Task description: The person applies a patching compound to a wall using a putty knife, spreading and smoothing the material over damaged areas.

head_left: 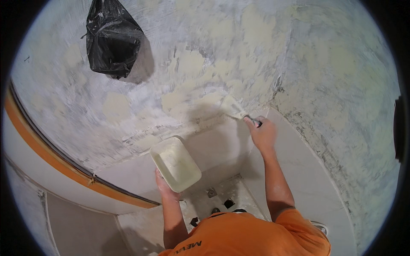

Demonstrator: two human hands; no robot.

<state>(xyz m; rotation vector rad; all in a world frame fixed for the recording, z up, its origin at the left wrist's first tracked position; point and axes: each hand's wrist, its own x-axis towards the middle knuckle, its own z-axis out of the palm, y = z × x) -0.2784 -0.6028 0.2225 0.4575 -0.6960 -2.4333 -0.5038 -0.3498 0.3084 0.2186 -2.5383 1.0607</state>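
Observation:
My right hand (262, 132) is closed round the dark handle of a putty knife (232, 107), whose wide blade lies against the wall just above the tiles and is coated with pale putty. My left hand (164, 183) grips a pale rectangular tray (181, 168) from its lower left side. Inside the tray is cream-coloured putty, spread over the bottom. Most of the left fingers are hidden beneath the tray. The plastered wall (162, 72) in front of me is patchy, with cream smears over grey.
A black plastic bag (114, 40) hangs on the wall at the upper left. An orange-edged frame (55, 147) curves down the left side. Light tiles (299, 170) line the lower wall to the right. Below are the floor (245, 194) and a dark round hole (229, 203).

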